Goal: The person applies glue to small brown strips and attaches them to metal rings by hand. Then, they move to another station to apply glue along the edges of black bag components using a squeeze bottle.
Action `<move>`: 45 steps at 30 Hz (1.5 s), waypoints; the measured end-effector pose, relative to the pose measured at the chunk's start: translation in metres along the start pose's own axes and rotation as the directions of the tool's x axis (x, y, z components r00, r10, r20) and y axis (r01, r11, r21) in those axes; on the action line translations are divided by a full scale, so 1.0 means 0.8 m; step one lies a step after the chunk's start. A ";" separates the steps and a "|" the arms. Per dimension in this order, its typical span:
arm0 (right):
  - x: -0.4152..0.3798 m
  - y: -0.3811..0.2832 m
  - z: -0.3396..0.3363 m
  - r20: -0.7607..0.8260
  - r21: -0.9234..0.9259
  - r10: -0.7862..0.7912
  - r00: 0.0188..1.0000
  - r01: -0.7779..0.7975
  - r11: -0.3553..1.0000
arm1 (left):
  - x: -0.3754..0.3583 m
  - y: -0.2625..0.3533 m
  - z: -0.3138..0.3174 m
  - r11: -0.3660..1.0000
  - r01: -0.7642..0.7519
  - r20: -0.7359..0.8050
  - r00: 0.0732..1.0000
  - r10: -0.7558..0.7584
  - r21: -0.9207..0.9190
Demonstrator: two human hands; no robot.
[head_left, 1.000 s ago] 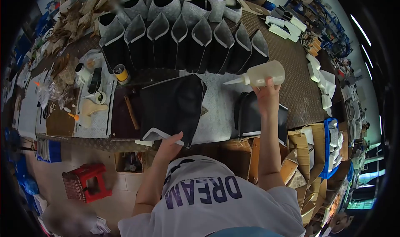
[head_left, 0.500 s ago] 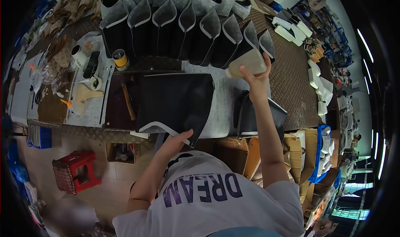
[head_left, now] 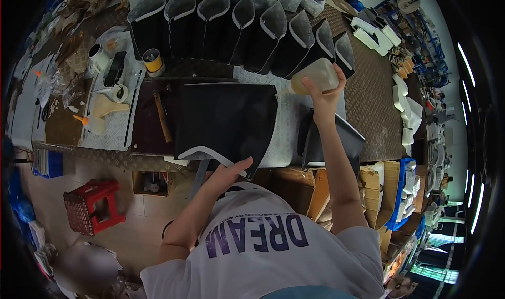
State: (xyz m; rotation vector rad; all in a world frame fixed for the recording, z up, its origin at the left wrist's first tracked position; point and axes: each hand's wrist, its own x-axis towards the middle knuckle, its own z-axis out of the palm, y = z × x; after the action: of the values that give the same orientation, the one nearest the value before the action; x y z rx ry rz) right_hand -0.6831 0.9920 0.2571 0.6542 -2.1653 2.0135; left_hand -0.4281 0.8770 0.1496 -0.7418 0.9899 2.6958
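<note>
A black boot shaft (head_left: 223, 117) with a pale grey curved edge lies flat on the table in front of me. My left hand (head_left: 230, 174) pinches its near right corner, thumb on top and fingers hidden beneath. In my right hand (head_left: 327, 94) is a translucent squeeze bottle (head_left: 320, 77) holding yellowish liquid. It is tilted, its nozzle pointing left, right by the shaft's far right edge. Under my right forearm lies another black boot shaft (head_left: 336, 141). Grey patterned sheet (head_left: 288, 123) shows between the two pieces.
A row of black boot shafts (head_left: 244, 44) with grey linings stands across the back. To the left are a wooden-handled tool (head_left: 162, 117), a yellow-banded cup (head_left: 153, 63) and an orange-tipped bottle (head_left: 93, 124). A red stool (head_left: 94, 207) stands on the floor; cardboard boxes (head_left: 386, 188) are below right.
The bottle has tipped further, its nozzle coming to the boot shaft's far right edge. The shaft has shifted slightly right, still held by my left hand. The whole view has shifted a little.
</note>
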 end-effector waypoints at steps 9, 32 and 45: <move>0.000 0.003 0.009 0.173 -0.244 -0.124 0.977 0.164 0.956 | 0.013 -0.012 0.003 0.976 0.137 -0.016 0.990 -0.142 -0.171; -0.023 0.018 -0.053 0.178 0.279 0.318 0.931 -0.358 0.891 | 0.008 0.000 0.004 0.961 0.086 -0.031 0.995 -0.098 -0.261; -0.009 0.029 -0.052 0.237 0.102 -0.042 0.971 0.018 0.995 | 0.007 0.003 0.001 0.939 0.053 -0.023 0.998 -0.064 -0.340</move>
State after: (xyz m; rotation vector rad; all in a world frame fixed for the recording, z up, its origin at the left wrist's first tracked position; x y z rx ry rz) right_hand -0.6945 1.0348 0.2375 0.9848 -2.1735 2.1366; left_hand -0.4341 0.8757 0.1481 -0.8614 0.4988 2.8431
